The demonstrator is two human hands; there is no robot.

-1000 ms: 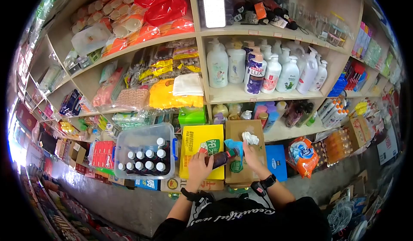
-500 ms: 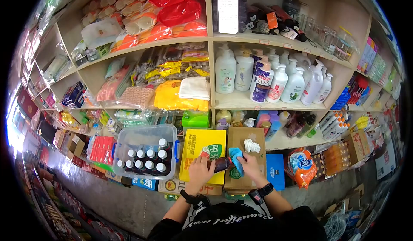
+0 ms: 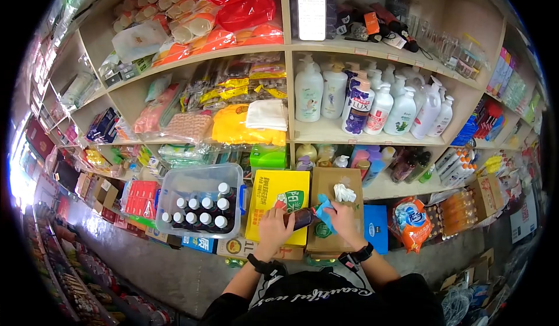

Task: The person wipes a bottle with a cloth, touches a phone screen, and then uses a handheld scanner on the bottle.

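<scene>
My left hand (image 3: 276, 224) is wrapped round a dark bottle (image 3: 302, 218), which lies tilted on its side above two boxes. At the bottle's right end, my right hand (image 3: 342, 218) grips a blue cloth (image 3: 324, 209) against its neck. The cloth and fingers hide the bottle's top. Beneath my left hand is a yellow carton (image 3: 278, 180) with green and white print. A brown cardboard box (image 3: 335, 181) stands under my right hand, with a crumpled white cloth (image 3: 345, 192) on it. To the left, a clear plastic bin (image 3: 180, 180) holds several dark bottles with white caps (image 3: 205, 202).
Shelves ahead carry pump bottles (image 3: 397, 109), a yellow folded cloth (image 3: 233, 127) and a lit phone (image 3: 311, 14) standing upright. A blue box (image 3: 375, 228) and an orange bag (image 3: 412, 224) are at the right. Bare floor (image 3: 174, 276) shows below.
The view has shifted slightly. Both hands still hold the bottle and blue cloth in nearly the same pose, with the cloth's shape at the neck changed a little.
</scene>
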